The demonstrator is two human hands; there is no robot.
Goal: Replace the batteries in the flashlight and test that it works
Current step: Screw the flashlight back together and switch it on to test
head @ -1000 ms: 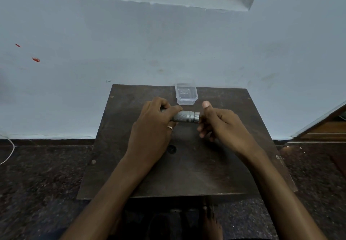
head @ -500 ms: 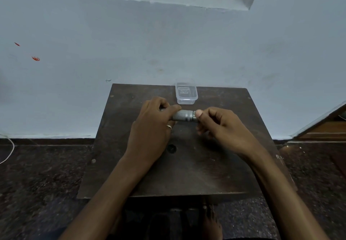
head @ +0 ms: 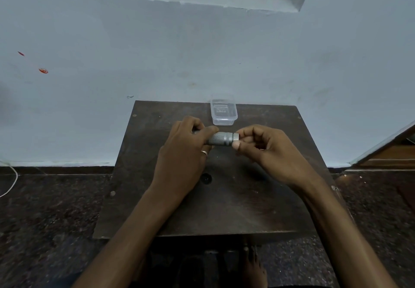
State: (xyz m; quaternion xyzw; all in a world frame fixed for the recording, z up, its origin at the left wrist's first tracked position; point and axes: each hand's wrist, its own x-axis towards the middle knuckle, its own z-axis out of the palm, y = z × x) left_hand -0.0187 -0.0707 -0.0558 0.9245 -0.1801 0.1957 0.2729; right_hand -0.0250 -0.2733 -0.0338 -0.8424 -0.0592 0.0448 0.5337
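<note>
Head view: knurled metal flashlight (head: 221, 139) between both hands.

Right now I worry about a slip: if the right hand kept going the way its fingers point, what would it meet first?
The right hand points leftward, so it would first meet the flashlight end it already pinches, then probably the left hand gripping the body.

A single wide-angle head camera looks forward and steeply down, close over both forearms, which enter from the bottom edge. The grip, left hand (head: 184, 150) and right hand (head: 269, 150) meeting on a flashlight (head: 221, 139), sits just above frame centre. Beyond the grip stand a clear plastic box (head: 224, 112) and a pale wall (head: 202, 52); beneath it, a dark wooden table (head: 224, 209); around it, speckled floor (head: 45, 220).
</note>
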